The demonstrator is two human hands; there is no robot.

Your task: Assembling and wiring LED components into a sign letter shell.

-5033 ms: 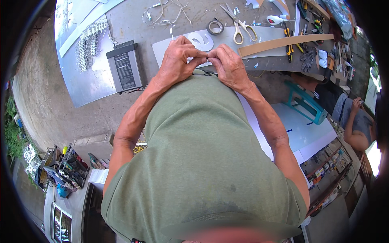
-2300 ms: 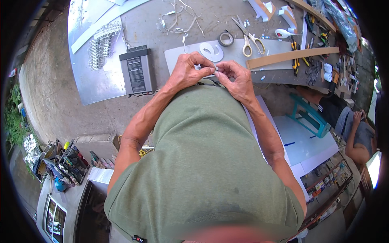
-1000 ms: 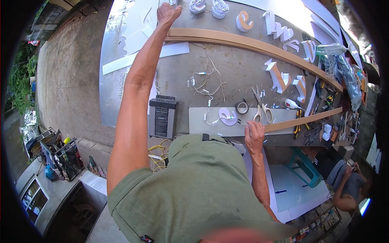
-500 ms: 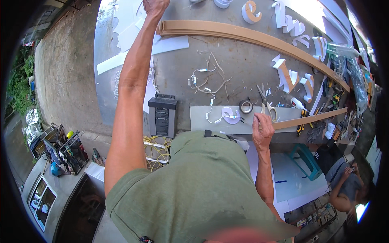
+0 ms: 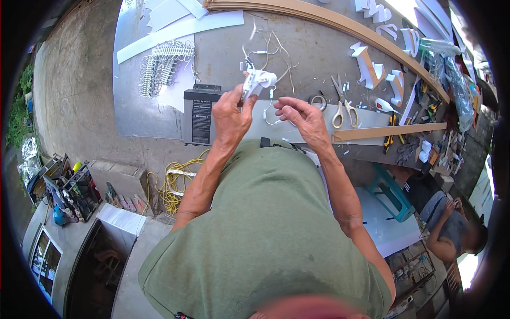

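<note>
My left hand grips a small white raised letter between thumb and fingers, above the front of the metal table. Close by, my right hand holds nothing I can see, with its fingers partly bent and apart. Thin white wires with small LED modules lie loosely beyond the held letter and run down between my hands. To the right of my right hand are a roll of dark tape and scissors with cream handles. The surface behind my right hand is partly hidden.
A black-and-grey power supply box stands left of my left hand. Strung LED modules lie farther left. Long brown strips cross the back; white letters and tools lie right. A person sits at far right.
My left hand has come back from the far edge with the white letter in it. My right hand has moved left from beside the brown strip. The view has shifted.
</note>
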